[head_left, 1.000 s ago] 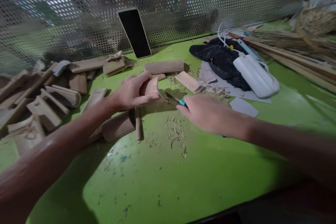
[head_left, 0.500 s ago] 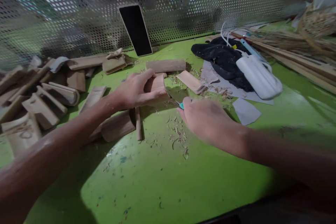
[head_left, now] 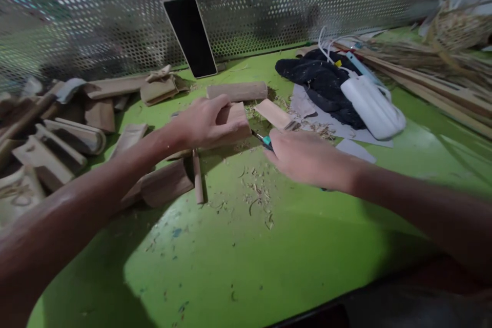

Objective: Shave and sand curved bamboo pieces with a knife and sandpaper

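My left hand (head_left: 205,122) is closed round a curved piece of bamboo (head_left: 235,115), thumb along its near side. In my right hand (head_left: 303,156) is a knife (head_left: 265,140) with a teal and black handle. Its thin blade points left and lies at the bamboo's right end; whether it touches the edge I cannot tell. Most of the handle is hidden in my fist. Thin shavings (head_left: 258,192) lie on the green table (head_left: 238,246) below. Behind the held piece rests a bamboo length (head_left: 237,91), and to its right a flat bamboo piece (head_left: 273,114).
Cut bamboo pieces (head_left: 49,159) are heaped at the left. A phone (head_left: 191,36) leans against a perforated metal screen (head_left: 253,15). Right of centre lie a dark cloth (head_left: 323,87), a white power bank-like block (head_left: 372,107) with cable, and long strips (head_left: 418,79).
My right hand has turned a little, showing more of the knife handle. The bamboo is tilted differently in my left hand. The whole view has shifted slightly.
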`<move>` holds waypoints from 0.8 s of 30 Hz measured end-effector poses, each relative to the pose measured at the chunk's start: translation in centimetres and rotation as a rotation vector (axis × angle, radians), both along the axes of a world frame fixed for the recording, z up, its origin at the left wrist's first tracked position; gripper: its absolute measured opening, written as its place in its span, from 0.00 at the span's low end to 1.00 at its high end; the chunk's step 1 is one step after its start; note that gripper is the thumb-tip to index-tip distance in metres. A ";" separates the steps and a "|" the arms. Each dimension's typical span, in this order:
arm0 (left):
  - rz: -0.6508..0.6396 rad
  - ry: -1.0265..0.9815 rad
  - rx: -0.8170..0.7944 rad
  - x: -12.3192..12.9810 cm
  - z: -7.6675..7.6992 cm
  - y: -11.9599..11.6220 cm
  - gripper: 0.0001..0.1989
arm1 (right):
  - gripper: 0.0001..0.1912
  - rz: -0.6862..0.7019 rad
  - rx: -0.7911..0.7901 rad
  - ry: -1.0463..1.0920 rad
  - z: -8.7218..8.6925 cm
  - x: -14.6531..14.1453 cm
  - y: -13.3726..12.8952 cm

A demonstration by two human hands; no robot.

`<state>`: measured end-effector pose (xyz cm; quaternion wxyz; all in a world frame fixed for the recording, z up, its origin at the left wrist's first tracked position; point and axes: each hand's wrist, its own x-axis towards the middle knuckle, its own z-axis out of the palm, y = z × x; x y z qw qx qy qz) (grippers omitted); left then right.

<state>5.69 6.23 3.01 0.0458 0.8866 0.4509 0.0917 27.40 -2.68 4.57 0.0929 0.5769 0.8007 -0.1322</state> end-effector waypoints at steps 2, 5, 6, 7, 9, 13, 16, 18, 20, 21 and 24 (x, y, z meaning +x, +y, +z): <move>0.003 0.018 -0.006 0.1 -0.1 0.2 0.22 | 0.16 -0.012 0.000 0.040 -0.4 0.2 -0.1; -0.013 0.035 -0.018 0.2 -0.2 0.6 0.23 | 0.18 -0.015 0.067 0.027 -1.2 0.7 0.2; -0.017 0.038 -0.019 0.3 -0.3 0.7 0.24 | 0.18 -0.024 0.091 0.009 -1.5 0.8 0.3; -0.019 0.039 -0.018 0.3 -0.3 0.8 0.24 | 0.19 -0.036 0.104 -0.005 -1.6 0.8 0.4; -0.014 0.041 -0.019 0.4 -0.3 0.8 0.25 | 0.20 -0.053 0.100 -0.005 -1.6 0.8 0.5; -0.006 0.041 -0.038 0.7 -0.2 0.9 0.25 | 0.22 -0.022 0.045 -0.013 -1.3 0.2 0.5; -0.014 0.062 -0.055 1.1 -0.2 1.1 0.26 | 0.18 0.010 -0.014 -0.086 -1.0 -0.2 0.7; -0.019 0.078 -0.056 1.2 -0.3 1.3 0.27 | 0.17 0.022 -0.034 -0.113 -1.0 -0.2 0.9; -0.022 0.087 -0.057 1.3 -0.4 1.5 0.28 | 0.21 0.029 -0.019 -0.096 -1.0 0.0 1.2; -0.027 0.091 -0.058 1.3 -0.5 1.6 0.28 | 0.24 0.028 -0.010 -0.083 -0.9 0.1 1.3; -0.028 0.102 -0.064 1.3 -0.6 1.7 0.28 | 0.29 0.024 0.006 -0.081 -0.8 0.3 1.6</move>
